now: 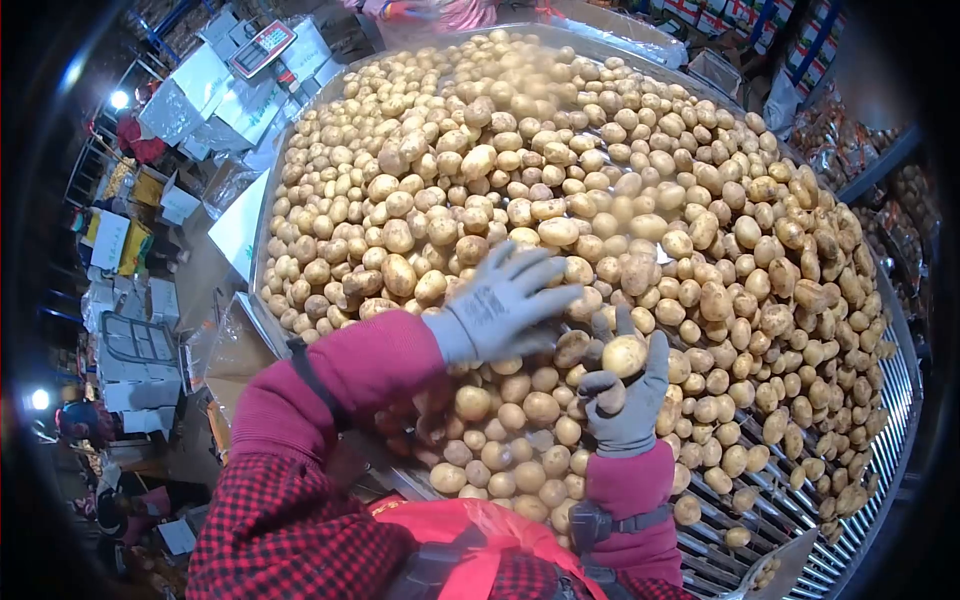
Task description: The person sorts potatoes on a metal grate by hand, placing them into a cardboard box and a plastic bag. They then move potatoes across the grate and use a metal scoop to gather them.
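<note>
I am handling potatoes (398, 236) at the slatted table (896, 400).
My right hand (632, 408) is gripping one potato (625, 355) at four o'clock; my left hand (500, 308) is reaching open-fingered over others.

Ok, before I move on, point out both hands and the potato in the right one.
Left hand (495, 307): head view, on its gloved back.
Right hand (632, 408): head view, on its gloved middle.
Potato (625, 356): head view, middle of its visible side.

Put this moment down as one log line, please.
left gloved hand: open, fingers spread over potato heap | right gloved hand: holding one potato | barred table: bearing the heap
</note>
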Available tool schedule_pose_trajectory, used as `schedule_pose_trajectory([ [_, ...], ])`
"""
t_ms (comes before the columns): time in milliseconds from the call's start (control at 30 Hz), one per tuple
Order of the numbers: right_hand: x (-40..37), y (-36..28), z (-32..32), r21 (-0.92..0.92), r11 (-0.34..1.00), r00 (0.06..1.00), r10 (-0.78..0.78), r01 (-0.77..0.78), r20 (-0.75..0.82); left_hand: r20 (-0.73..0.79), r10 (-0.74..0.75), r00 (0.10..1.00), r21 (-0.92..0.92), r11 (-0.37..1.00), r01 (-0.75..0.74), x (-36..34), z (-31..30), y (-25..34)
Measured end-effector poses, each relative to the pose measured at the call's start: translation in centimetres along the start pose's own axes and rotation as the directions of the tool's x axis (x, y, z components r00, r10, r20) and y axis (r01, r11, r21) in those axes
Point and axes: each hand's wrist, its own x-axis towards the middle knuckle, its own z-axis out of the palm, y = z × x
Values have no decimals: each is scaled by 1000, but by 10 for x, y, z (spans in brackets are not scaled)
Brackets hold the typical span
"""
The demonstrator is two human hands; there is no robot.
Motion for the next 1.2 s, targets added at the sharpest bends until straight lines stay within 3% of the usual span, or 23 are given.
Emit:
schedule_pose_trajectory([
  [67,1,-6,7,175,973,988,152,-152,15,187,-42,982,66,997,30,4,2,-37],
  [100,-1,-3,20,187,972,988,150,-140,-43,81,-49,996,90,995,42,8,12,-55],
  [133,-3,-3,20,196,970,986,156,-143,-53,83,-95,992,125,989,84,15,6,-70],
  [167,-2,-3,19,184,971,984,166,-152,-61,-64,-63,996,272,959,78,19,5,-82],
  [267,0,-5,22,158,977,983,159,-144,-91,-72,-240,968,373,894,249,37,2,-143],
  [300,-2,-4,22,148,980,981,152,-134,-118,-99,-315,944,492,809,322,44,-1,-156],
  [367,-3,-3,21,130,984,980,141,-123,-143,-84,-367,926,519,777,355,42,-1,-201],
  [500,0,-3,19,113,988,980,118,-100,-162,-80,-581,810,582,633,510,63,-11,-222],
  [567,1,-3,17,144,985,984,117,-97,-133,-71,-727,682,520,557,648,77,-19,-223],
  [600,1,-3,17,134,987,985,111,-93,-132,-140,-725,674,533,518,669,79,-16,-225],
  [667,2,-2,14,146,985,990,108,-93,-94,-218,-610,762,461,624,632,89,-12,-199],
  [733,3,-1,16,147,985,995,95,-88,-43,-190,-314,930,199,915,350,106,-2,-163],
  [800,0,1,14,54,997,994,57,-52,-92,-26,90,996,89,992,-87,112,11,-108],
  [833,1,0,21,55,996,993,75,-70,-92,-16,144,989,147,979,-140,102,30,-104],
  [867,-3,11,25,-595,781,976,-215,190,28,-2,202,979,197,960,-197,91,51,-99],
  [900,-4,16,22,-639,723,962,-253,261,106,18,113,993,128,985,-114,88,53,-102],
  [933,-2,16,18,-676,653,937,-289,341,193,-73,60,996,121,991,-50,83,50,-103],
  [967,-2,15,20,-555,808,964,-264,199,-39,90,-137,987,191,975,117,84,42,-107],
  [1000,-4,14,21,-685,682,957,-279,256,80,49,-129,990,160,980,119,74,38,-117],
  [1067,-3,16,31,-660,716,960,-277,230,34,-92,-147,985,249,954,166,52,29,-114],
  [1100,0,20,17,-780,521,915,-373,345,156,-92,-140,986,249,955,159,48,23,-102],
  [1133,1,18,19,-780,519,912,-378,350,158,-106,-118,987,138,981,133,44,14,-85],
  [1200,0,15,23,-564,809,985,-168,166,49,-94,-1,996,-95,995,-8,36,-14,-36],
])
